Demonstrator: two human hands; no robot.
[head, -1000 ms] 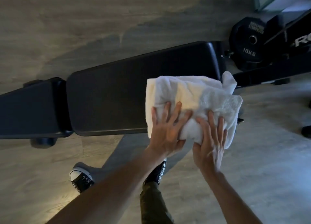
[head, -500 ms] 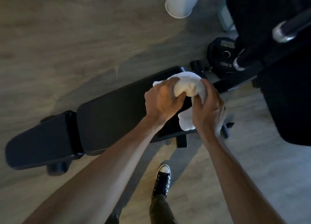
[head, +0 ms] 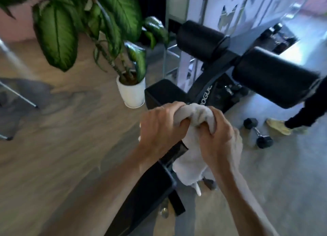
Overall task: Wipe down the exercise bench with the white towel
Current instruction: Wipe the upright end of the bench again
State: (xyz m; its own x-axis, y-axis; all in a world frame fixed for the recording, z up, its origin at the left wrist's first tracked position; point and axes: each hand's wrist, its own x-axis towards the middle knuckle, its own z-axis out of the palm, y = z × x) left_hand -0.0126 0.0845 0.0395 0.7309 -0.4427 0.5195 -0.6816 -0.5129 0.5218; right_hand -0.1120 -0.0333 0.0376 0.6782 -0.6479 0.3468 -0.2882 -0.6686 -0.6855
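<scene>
1. Since half a second ago the view has swung up from the bench [head: 148, 188] top toward its far end, and the towel [head: 191, 157], bunched on the pad then, is now being held up clear of it.
2. The left hand [head: 162, 131] is curling tight around the towel's upper left part, fingers closed over the cloth.
3. The right hand [head: 217, 138] is gripping the towel's upper right part in a closed fist, touching the left hand's thumb.
4. The rest of the towel is hanging below both hands, over the bench's right edge; whether it is touching the frame cannot be told.
5. Right of the bench, a dumbbell [head: 258, 133] is lying on the floor, near a second person's shoe [head: 277, 127].
6. Beyond the bench end, two black roller pads [head: 272, 78] are sticking out on a curved arm.
7. Left of the bench end, a plant [head: 99, 23] is standing in a white pot [head: 132, 94].
</scene>
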